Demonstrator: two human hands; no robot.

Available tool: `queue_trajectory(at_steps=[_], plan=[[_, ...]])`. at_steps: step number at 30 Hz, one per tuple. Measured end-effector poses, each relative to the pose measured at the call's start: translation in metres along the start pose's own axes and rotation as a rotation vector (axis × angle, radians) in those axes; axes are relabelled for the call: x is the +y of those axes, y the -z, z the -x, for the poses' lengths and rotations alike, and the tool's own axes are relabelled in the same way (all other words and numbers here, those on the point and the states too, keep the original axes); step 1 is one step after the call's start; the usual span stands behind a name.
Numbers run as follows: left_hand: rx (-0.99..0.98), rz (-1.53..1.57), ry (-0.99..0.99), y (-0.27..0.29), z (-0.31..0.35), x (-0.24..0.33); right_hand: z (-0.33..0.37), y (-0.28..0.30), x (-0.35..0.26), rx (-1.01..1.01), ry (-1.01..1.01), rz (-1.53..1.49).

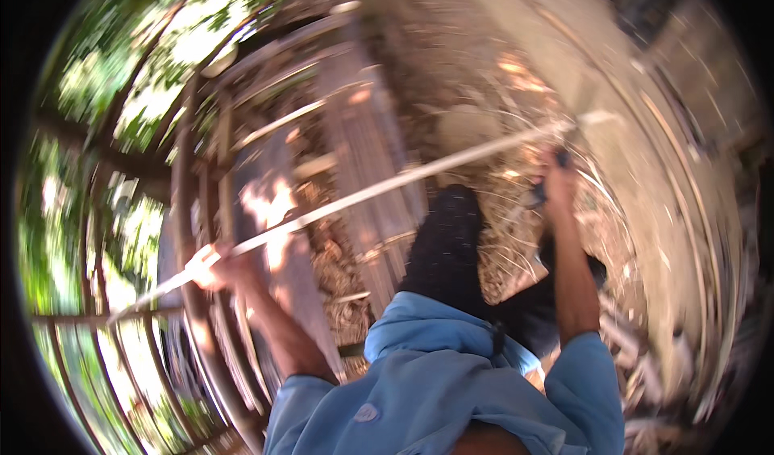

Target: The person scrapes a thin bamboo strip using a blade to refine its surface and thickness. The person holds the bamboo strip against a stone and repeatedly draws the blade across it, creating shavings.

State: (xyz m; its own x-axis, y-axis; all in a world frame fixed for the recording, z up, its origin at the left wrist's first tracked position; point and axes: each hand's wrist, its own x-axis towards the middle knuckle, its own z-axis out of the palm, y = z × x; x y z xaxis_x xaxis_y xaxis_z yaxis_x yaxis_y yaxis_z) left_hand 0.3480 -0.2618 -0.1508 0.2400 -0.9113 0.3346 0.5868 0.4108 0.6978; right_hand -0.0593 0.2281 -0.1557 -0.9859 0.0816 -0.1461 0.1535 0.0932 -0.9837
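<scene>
A long, pale, thin strip of wood or bamboo (379,187) runs slantwise across the view, from low at the left to its far end at the upper right. My left hand (216,268) is closed around it near its left end. Just below the strip's right end, my right hand (560,187) is closed on a small dark object (562,159), too blurred to name. Whether that object touches the strip cannot be told. My legs in dark trousers (443,245) are bent beneath the strip.
Dark planks (359,124) and a wooden pole railing (185,205) stand on the left, with sunlit leaves behind. Shavings and thin strips (516,237) litter the ground around my legs. A pale earthen ledge (653,213) curves along the right, with wood pieces (629,338) beside it.
</scene>
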Motion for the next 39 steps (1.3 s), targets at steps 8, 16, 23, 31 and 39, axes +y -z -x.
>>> queue_trajectory(at_steps=[8,16,23,31,39], plan=[[-0.389,0.388,-0.047,-0.297,0.082,0.141,0.072,0.067,0.056,-0.134,0.496,0.495],[-0.748,0.424,-0.034,-0.407,0.222,0.145,0.105,0.085,0.027,-0.201,0.262,0.397],[-0.882,0.410,-0.173,-0.420,0.279,0.103,0.106,0.088,0.005,-0.260,0.212,0.374],[-1.225,0.636,-0.520,-0.409,0.276,0.097,0.104,0.070,-0.010,-0.070,0.594,0.371],[-0.888,0.562,-0.473,-0.400,0.304,0.113,0.102,0.029,-0.055,-0.117,0.656,0.334]])
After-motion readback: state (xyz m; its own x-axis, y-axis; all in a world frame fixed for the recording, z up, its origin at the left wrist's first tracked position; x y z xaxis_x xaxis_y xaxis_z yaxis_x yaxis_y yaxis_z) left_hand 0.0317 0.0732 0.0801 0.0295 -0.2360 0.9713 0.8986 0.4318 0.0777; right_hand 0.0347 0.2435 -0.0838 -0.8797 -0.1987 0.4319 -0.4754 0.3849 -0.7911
